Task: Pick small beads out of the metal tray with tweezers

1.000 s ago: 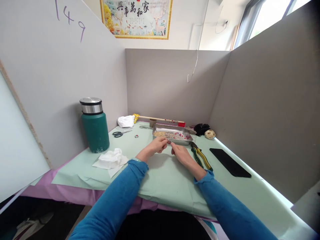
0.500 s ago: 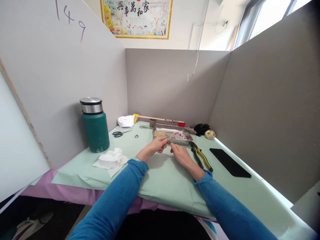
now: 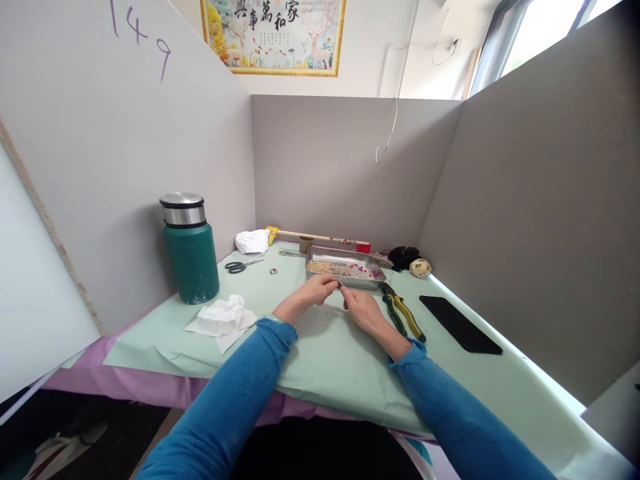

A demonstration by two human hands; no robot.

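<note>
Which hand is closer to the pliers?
Right. The right hand is just left of the pliers; the left hand is farther left.

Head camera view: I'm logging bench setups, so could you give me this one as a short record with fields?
Left hand: raised before the tray, fingers curled; any grip too small to tell
Right hand: beside the left, seemingly pinching a thin shiny item
Tray: metal, beyond the hands, holding small beige and red pieces
Pliers: green and yellow handles, right of the right hand
Scissors: dark handles, left of the tray
Bottle: green, upright, far left
Tissue: white, crumpled, near the bottle
</note>
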